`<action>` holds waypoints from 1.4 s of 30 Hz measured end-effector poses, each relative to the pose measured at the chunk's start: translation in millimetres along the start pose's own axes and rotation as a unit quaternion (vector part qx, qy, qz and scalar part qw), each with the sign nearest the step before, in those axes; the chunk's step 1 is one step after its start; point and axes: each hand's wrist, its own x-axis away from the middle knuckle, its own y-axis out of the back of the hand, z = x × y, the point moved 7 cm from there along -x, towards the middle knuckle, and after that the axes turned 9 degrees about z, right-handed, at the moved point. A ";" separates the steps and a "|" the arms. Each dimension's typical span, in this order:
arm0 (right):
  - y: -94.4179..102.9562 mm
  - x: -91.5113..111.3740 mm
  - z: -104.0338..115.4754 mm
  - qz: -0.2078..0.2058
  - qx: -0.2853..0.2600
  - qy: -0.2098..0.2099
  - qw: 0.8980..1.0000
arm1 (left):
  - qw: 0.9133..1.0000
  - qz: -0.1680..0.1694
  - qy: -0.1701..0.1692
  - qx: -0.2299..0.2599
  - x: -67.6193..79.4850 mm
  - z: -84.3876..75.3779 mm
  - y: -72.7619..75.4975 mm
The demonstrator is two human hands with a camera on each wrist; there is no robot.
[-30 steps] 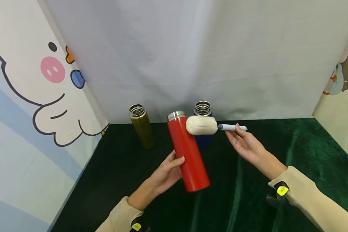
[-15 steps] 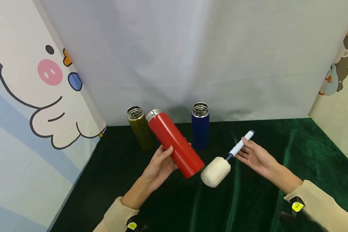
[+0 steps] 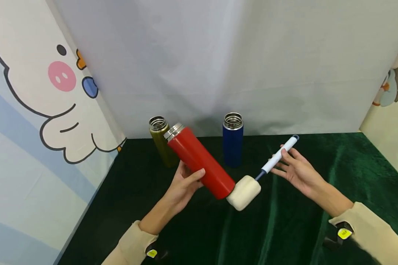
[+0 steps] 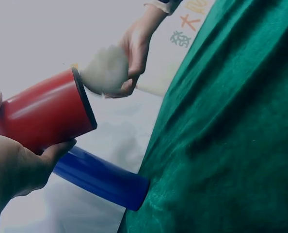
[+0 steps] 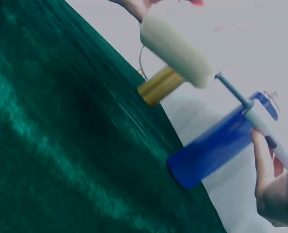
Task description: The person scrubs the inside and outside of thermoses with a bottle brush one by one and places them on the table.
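Note:
My left hand [image 3: 183, 187] grips a red thermos bottle [image 3: 200, 160], its steel mouth tilted up to the left and its base pointing lower right. A sponge bottle brush [image 3: 243, 193] with a cream head and pale blue handle is pinched by the handle in my right hand [image 3: 301, 173]. The sponge head overlaps the base end of the red bottle in the head view. In the left wrist view, the sponge lies right at the red bottle's [image 4: 47, 109] dark bottom rim. No lid covers the bottle's mouth.
Behind the red bottle stands an olive-gold bottle [image 3: 164, 147], partly hidden by it. A blue bottle [image 3: 233, 145] stands upright to its right, near the white back curtain [image 3: 199, 66]. Dark green velvet cloth [image 3: 302, 228] covers the table. Printed cartoon panels [image 3: 30, 198] flank it.
The red bottle has tipped over to the left from near upright. The brush has moved from beside its upper part down to its base, its handle turning from level to slanted.

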 end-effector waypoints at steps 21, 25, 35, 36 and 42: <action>26.4 9.4 -24.3 -0.030 -0.096 -0.095 0.990 | 0.963 -0.097 -0.065 -0.243 -46.3 -3.4 45.7; 36.3 16.4 -23.3 -0.034 -0.206 -0.109 0.972 | 0.918 -0.134 -0.102 -0.360 -64.0 -8.2 66.4; 56.1 16.9 -22.1 -0.058 -0.192 -0.119 0.973 | 0.859 -0.180 -0.128 -0.462 -92.6 -2.4 88.6; 57.7 16.9 -21.6 -0.059 -0.193 -0.117 0.972 | 0.855 -0.182 -0.129 -0.469 -94.6 -1.7 89.2; 65.6 19.2 -21.0 -0.064 -0.233 -0.105 0.965 | 0.844 -0.195 -0.117 -0.487 -100.7 5.4 98.5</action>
